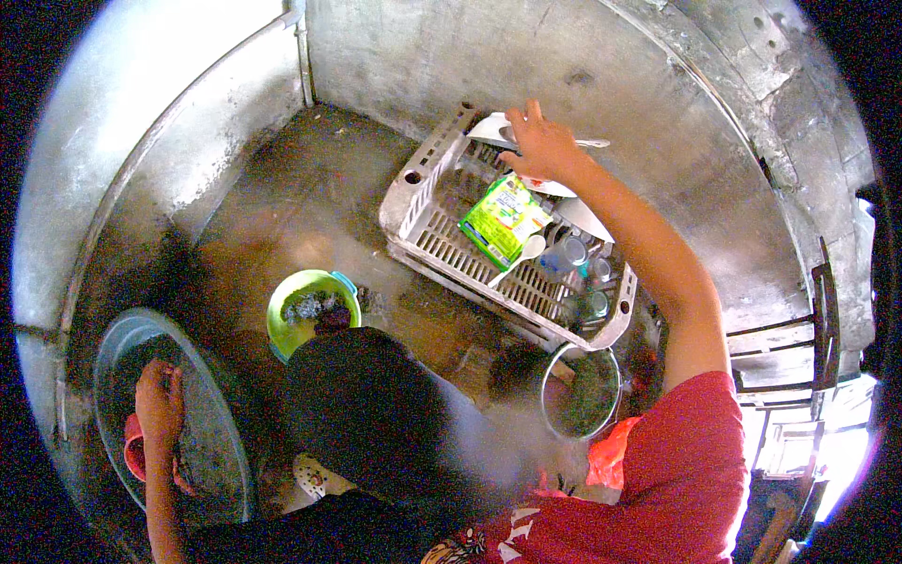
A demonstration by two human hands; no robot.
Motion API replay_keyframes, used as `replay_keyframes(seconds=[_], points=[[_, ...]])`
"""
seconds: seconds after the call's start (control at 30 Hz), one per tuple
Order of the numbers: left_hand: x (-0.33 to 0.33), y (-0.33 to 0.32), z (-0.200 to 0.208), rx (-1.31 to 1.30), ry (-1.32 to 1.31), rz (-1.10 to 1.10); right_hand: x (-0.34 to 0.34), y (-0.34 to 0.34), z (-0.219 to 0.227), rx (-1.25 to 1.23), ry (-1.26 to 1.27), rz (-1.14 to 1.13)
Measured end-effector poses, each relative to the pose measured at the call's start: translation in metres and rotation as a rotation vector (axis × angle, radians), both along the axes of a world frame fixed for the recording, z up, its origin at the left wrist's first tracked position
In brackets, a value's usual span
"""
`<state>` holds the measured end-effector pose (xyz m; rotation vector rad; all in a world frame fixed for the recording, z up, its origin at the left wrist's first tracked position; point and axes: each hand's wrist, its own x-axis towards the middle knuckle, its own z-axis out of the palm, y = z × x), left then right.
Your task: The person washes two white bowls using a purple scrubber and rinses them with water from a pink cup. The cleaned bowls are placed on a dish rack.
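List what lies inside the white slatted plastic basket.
In the basket: a green packet, glass jars, a white spoon and white plates. The right hand and the packet cover whatever lies beneath them.

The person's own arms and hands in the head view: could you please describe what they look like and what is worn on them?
Both forearms are bare, with no gloves, watch or rings that I can make out. The left hand and right hand are uncovered. A short red sleeve covers the right upper arm; the left upper arm lies out of view.
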<state>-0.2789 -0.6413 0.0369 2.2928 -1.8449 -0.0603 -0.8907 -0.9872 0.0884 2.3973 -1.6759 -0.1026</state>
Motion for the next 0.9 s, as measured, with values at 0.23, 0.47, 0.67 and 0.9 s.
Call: replay_keyframes(seconds=[0.23,0.47,0.67,0.9], points=[[0.009,0.002,-0.007,-0.034,0.117,-0.027,0.002,0.068,0.008,0.218,-0.382,-0.222],[-0.03,-0.023,0.034,-0.043,0.329,-0.025,0.012,0.146,-0.006,0.894,-1.674,-0.768],[-0.169,-0.08,0.095,-0.206,0.597,-0.455,0.065,0.156,-0.005,0.763,-2.062,-0.497],[-0.32,-0.138,0.105,0.16,0.785,-0.682,0.123,0.163,0.006,0.936,-2.644,0.151]])
